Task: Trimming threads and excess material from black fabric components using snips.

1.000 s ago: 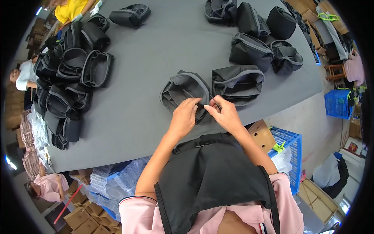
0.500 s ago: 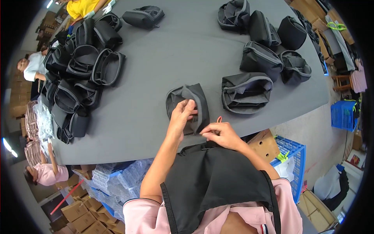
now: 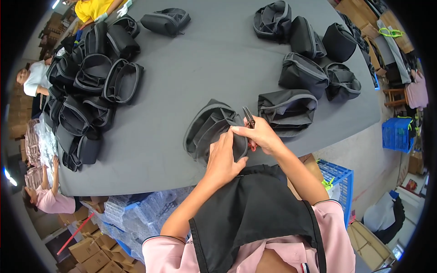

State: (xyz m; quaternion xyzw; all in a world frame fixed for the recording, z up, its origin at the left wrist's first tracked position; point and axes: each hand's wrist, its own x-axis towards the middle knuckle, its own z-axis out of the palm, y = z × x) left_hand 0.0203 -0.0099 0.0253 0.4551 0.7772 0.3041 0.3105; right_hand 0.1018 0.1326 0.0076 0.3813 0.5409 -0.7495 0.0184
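Note:
A black zip pouch (image 3: 195, 135) with grey trim stands at the table's near edge, its mouth turned up and inner dividers showing. My left hand (image 3: 223, 157) reaches over its near rim, fingers closed on the edge and partly hidden by the fabric. At the pouch's right side, my right hand (image 3: 263, 134) is closed around small scissors (image 3: 248, 119) with dark blades pointing away and red handles. Its thumb presses on the pouch's rim beside my left fingertips. Just right of that hand lies another open black pouch (image 3: 289, 109).
Several black pouches (image 3: 124, 81) are heaped at the left, and more (image 3: 302, 75) stand at the right of the grey table (image 3: 182, 82). One pouch (image 3: 165, 22) lies at the far side. Blue crates (image 3: 339, 177) and clear plastic packaging (image 3: 136, 218) flank me. Other people work at the left.
The pouch has turned and spread wider, with its dividers now in view. My left hand has shifted down onto the near rim. My right hand has moved up, and the scissor blades now show.

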